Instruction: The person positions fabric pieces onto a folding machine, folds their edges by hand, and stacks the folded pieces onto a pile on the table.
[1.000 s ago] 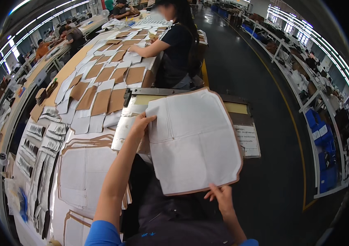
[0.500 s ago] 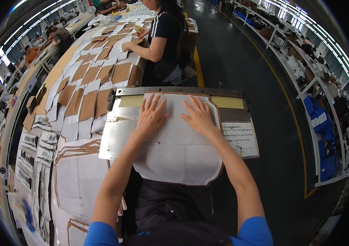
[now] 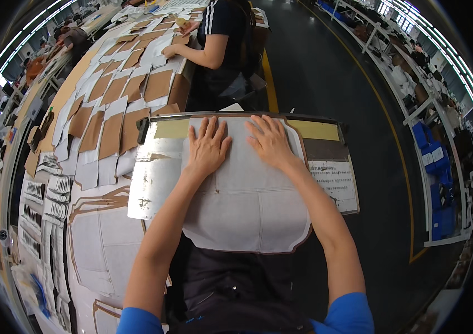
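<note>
A large white panel with a brown edge and stitched seams lies face up on a metal machine table. My left hand rests flat on its upper left part, fingers pointing at the far edge. On the upper right part my right hand lies the same way, fingers spread. The panel's far edge meets a dark metal bar across the table's back. Its near end hangs over the front of the table, above my dark apron. Neither hand grips anything.
To the left, a long worktable holds rows of brown and white pieces, similar white panels and bundled strips. A co-worker stands beyond the machine. Shelving with blue bins lines the right, past a dark aisle.
The view has shifted slightly. Both hands and the panel's far edge now sit closer to the dark bar. The bar appears tilted or lowered, covering the back rail.
</note>
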`<state>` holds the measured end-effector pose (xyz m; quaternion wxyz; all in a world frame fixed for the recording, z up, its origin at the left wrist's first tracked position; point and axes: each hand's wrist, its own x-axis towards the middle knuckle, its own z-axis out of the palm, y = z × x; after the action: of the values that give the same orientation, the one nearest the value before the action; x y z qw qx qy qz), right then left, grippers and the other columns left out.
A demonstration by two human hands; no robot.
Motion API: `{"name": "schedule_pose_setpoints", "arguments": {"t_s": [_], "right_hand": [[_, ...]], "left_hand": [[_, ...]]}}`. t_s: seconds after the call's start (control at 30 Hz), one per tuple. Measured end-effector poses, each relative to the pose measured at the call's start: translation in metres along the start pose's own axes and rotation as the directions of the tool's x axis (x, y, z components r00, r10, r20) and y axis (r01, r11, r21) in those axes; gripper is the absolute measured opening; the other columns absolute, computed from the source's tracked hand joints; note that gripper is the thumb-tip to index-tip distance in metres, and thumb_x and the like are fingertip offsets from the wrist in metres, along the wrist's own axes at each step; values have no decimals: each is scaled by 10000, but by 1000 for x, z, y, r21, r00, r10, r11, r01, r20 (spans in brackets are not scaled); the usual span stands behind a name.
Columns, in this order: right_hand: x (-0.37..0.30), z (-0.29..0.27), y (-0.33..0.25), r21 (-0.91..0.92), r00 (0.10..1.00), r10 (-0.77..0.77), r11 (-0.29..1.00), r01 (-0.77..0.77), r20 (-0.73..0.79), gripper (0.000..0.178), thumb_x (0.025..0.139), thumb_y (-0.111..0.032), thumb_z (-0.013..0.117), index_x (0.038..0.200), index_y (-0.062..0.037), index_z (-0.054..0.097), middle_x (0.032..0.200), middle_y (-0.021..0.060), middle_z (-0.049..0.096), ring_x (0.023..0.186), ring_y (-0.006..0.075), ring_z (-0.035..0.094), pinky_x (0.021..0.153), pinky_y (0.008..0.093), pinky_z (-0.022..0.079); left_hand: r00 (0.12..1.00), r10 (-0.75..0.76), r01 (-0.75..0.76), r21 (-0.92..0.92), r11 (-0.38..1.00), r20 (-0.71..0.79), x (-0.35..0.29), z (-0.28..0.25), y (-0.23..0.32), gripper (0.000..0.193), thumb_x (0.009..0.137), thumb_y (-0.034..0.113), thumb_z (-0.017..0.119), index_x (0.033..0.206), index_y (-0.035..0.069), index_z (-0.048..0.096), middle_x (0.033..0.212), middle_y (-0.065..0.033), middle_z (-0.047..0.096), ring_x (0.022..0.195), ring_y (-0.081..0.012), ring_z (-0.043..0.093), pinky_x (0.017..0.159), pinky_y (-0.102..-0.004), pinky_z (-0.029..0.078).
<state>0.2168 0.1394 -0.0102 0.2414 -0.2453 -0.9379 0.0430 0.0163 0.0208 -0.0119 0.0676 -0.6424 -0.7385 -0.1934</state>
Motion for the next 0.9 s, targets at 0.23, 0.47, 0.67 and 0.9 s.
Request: {"name": "schedule_pose_setpoints", "arguments": {"t_s": [0.23,0.47,0.67,0.9], "right_hand": [[-3,-10,-1,-192,984,154,967,-169,-93,457,980,-349,597,1339,-66,603,1300,235,526,1192,399,496,996,541,392],[-5,-7,4,-243,987,155,957,-159,-37,460,987,-340,586,1347,-55,589,1311,252,519,1187,421,489,998,548,391],[2,-3,-5,-296,991,127,946,-132,-35,522,998,-372,569,1374,-10,549,1311,292,507,1179,444,486,1010,587,366],[-6,-1,-15,-235,971,238,943,-236,-19,640,1001,-476,545,1423,2,489,1380,342,461,1323,506,405,1092,609,300]], "left_hand": [[989,1,2,23,1000,-150,10,4,-6,516,983,422,543,1383,99,584,1392,-177,500,1343,-355,433,1121,-530,273],[987,16,-13,24,1000,-160,11,5,-5,512,995,415,527,1394,98,571,1414,-194,487,1359,-374,417,1127,-532,273],[988,-18,18,-4,1000,-155,7,8,-3,520,1009,428,495,1402,92,555,1445,-193,467,1392,-387,374,1154,-623,228],[986,-119,127,64,990,-116,5,1,8,529,1002,469,489,1424,155,545,1437,-148,479,1407,-437,340,1105,-752,156]]}}
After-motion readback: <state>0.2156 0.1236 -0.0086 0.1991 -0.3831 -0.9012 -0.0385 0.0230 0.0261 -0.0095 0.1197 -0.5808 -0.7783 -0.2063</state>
